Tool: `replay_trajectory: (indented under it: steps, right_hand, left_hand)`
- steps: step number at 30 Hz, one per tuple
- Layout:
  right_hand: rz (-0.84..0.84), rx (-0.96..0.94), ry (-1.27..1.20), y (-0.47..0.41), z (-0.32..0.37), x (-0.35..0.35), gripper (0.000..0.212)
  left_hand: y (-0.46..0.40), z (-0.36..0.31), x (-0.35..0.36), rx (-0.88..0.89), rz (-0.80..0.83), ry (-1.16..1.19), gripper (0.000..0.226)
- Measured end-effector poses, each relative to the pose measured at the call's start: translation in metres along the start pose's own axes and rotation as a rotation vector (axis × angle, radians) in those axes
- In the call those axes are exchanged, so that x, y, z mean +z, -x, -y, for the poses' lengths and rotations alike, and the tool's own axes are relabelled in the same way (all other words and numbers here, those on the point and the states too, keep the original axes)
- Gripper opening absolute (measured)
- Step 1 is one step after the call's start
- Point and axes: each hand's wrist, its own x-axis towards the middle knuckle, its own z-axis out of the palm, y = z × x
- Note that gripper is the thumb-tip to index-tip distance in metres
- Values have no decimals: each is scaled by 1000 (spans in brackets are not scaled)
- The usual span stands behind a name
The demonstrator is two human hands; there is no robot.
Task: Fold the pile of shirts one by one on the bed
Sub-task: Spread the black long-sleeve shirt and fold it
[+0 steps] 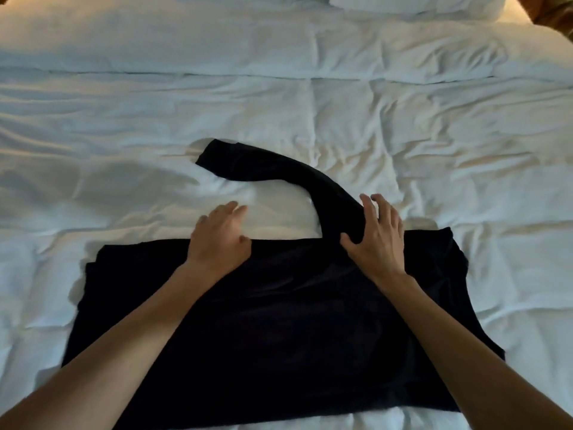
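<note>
A black long-sleeved shirt (279,321) lies spread across the near part of the white bed (310,113). One sleeve (279,169) curves away from the shirt's far edge toward the middle of the bed. My left hand (220,240) rests on the shirt's far edge, fingers relaxed and reaching onto the duvet. My right hand (376,234) lies on the base of the sleeve with fingers spread and thumb against the cloth. No other shirts are in view.
The white duvet is rumpled all round the shirt. A white pillow (415,4) lies at the head of the bed, far right. A brown surface (558,17) shows at the top right corner.
</note>
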Motion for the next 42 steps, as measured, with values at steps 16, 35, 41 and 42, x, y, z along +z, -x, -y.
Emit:
replay_trajectory:
  steps: [16,35,41,42]
  right_hand:
    - [-104,-95,-192,61,-48,28,61]
    - [-167,120,-465,72,-44,7,22]
    - [-124,-123,-131,126,-48,6,27]
    - [-107,-125,-65,130,-47,9,29]
  left_hand:
    - [-121,-106,48,-828,277,1834,65]
    - [20,20,1,-239,-114,2254,89]
    - [89,89,26,-686,-295,2092,66]
    - [91,97,26,-734,-289,2037,59]
